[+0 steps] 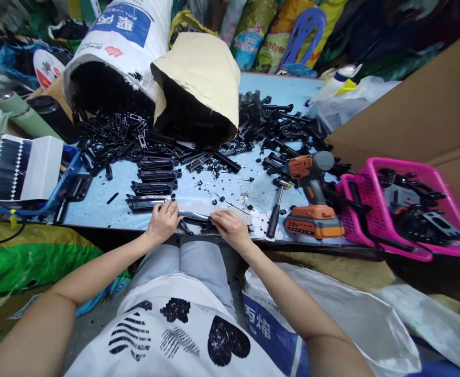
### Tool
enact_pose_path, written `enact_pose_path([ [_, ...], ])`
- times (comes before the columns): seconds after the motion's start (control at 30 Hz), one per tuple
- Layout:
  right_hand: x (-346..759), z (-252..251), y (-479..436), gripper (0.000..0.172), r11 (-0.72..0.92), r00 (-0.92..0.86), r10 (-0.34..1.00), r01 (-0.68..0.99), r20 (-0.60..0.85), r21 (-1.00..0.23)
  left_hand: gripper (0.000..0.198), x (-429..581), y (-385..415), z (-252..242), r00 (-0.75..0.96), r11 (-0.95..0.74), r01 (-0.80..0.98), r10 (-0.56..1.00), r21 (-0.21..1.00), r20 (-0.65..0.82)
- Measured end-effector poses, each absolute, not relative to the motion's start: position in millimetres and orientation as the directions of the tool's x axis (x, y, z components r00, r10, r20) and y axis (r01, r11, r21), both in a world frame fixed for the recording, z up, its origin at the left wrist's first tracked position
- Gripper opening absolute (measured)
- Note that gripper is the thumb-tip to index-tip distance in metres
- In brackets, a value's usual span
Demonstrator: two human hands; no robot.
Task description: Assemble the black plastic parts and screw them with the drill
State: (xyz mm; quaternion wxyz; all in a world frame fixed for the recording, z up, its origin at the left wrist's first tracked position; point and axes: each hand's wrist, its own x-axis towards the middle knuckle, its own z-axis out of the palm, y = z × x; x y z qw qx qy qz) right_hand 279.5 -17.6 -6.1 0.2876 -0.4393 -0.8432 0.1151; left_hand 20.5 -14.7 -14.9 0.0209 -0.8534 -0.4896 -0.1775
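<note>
Near the table's front edge, a slim dark bar with a shiny top (194,215) lies between my two hands. My left hand (164,220), with a ring on one finger, closes on the bar's left end. Its right end is pinched by the fingers of my right hand (229,226). Just left of and beyond my left hand, several black elongated parts (155,187) lie in a stacked row. A small black piece (185,226) rests below the bar. To the right are a hammer (276,212) and an orange cordless drill (311,196).
Two open sacks (126,47) (202,68) stand at the back among heaps of black parts (277,123). A pink basket (375,201) holds parts at right, beside cardboard (418,99). At left are a blue tray (70,167) and bottles (25,112).
</note>
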Motion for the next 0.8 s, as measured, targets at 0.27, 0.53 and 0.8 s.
enact_pose_path([
  [0.27, 295, -40, -22, 0.049, 0.624, -0.539, 0.779, 0.717, 0.319, -0.312, 0.058, 72, -3, -4, 0.66, -0.647, 0.716, 0.75, 0.264, 0.046],
  [0.53, 308, -42, -2, 0.047, 0.765, -0.729, 0.64, 0.634, 0.241, -0.116, 0.051, 72, -10, -10, 0.667, -0.664, 0.716, 0.742, 0.214, 0.071],
  [0.8, 311, -7, -6, 0.06, 0.685, -0.647, 0.684, 0.728, 0.337, 0.008, 0.044, 54, -2, 0, 0.689, -0.702, 0.692, 0.712, 0.166, 0.136],
])
